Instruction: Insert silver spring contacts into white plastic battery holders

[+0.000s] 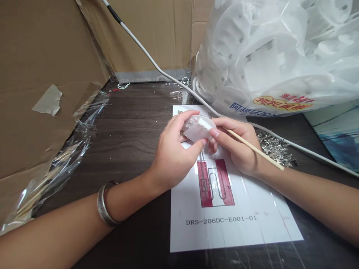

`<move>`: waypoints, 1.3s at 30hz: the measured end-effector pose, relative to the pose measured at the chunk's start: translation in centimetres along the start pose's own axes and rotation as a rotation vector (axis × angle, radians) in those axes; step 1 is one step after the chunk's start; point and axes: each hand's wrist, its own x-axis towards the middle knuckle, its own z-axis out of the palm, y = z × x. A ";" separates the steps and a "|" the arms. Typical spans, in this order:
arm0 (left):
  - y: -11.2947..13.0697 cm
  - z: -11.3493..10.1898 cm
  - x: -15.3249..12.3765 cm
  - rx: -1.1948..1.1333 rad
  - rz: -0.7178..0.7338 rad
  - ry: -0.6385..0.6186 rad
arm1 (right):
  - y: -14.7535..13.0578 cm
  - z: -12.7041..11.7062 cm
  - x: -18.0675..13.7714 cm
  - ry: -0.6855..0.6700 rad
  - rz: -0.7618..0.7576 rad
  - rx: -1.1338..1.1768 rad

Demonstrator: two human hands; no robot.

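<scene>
Taking clock directions from the middle of the view, saw nearest, between seven and eight o'clock, a wide silver-coloured metal bangle (105, 209) round the left forearm (56, 231). Saw at six o'clock a white paper sheet (193, 241) flat on a dark brown wood-grain table (126, 130), bearing the black lettering "DRS-206DC-E001-01" and, farther up, a red-and-white rectangular drawing (215, 183) with grey looping lines.

Found near the middle, above the sheet and tilted, a small round translucent white plastic piece (198, 131). Pinched it in the left hand (174, 155), thumb at the near edge and forefinger at the far edge. Gripped in the right hand (238, 145) a thin pale wooden stick (256, 149), its near end slanting towards four o'clock; set the right thumb against the piece's right edge. Could not tell whether the stick's far tip met the piece.

Noticed at three o'clock, beside the right hand, a heap of small shiny silver metal parts (277, 149). Traced beyond it a white cable (157, 67) running up to eleven o'clock. Saw farther off, between one and two o'clock, a bulging clear plastic bag (252, 74) full of white round plastic pieces, and brown cardboard (42, 41) at ten o'clock.
</scene>
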 end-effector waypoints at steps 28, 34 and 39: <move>0.1 -0.2 0.2 0.184 0.101 -0.027 | -0.7 0.0 0.8 -0.055 0.159 0.025; 0.0 -0.2 0.1 0.178 0.150 -0.050 | -0.6 -0.1 0.6 -0.074 0.149 0.013; 0.1 -0.3 0.0 0.144 0.129 -0.062 | -0.7 -0.3 0.7 -0.098 0.148 0.027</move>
